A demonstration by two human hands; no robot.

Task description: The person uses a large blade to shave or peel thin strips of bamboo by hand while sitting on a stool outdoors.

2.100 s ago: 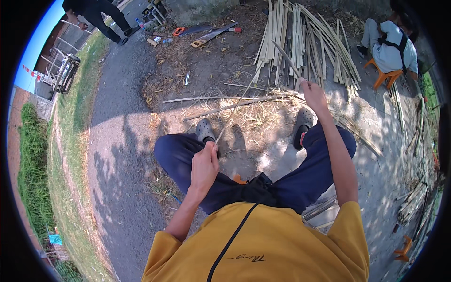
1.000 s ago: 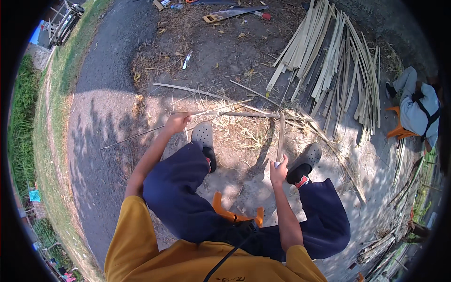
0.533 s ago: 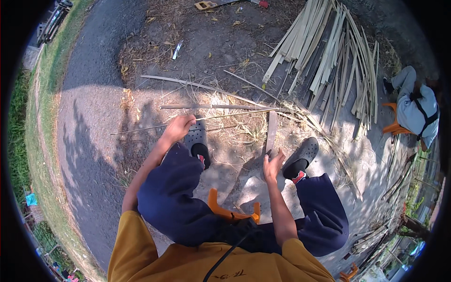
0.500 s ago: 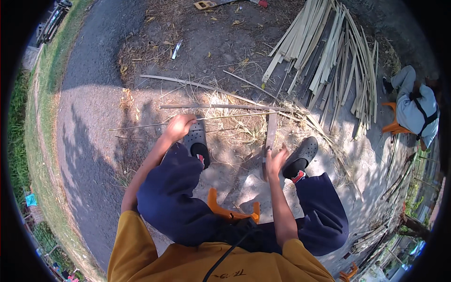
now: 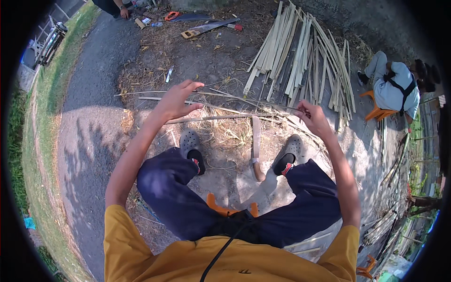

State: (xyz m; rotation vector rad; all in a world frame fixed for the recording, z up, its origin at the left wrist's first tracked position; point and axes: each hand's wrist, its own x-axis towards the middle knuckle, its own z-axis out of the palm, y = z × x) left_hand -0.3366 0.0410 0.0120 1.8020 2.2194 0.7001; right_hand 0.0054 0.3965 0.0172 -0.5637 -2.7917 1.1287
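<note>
Dirt yard, knife (image 5: 256, 146) now grounded, right hand (image 5: 312, 118) lifted

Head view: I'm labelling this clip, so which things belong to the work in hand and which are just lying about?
In hand:
left hand, open above long thin bamboo strips
right hand, pinching a thin strip's end
big knife on the ground between the feet

Lying about:
pile of split bamboo slats
handsaw
another seated person

Both bare arms are stretched forward. The left hand (image 5: 176, 99) is held with fingers spread, the right hand (image 5: 311, 118) loosely curled.
</note>
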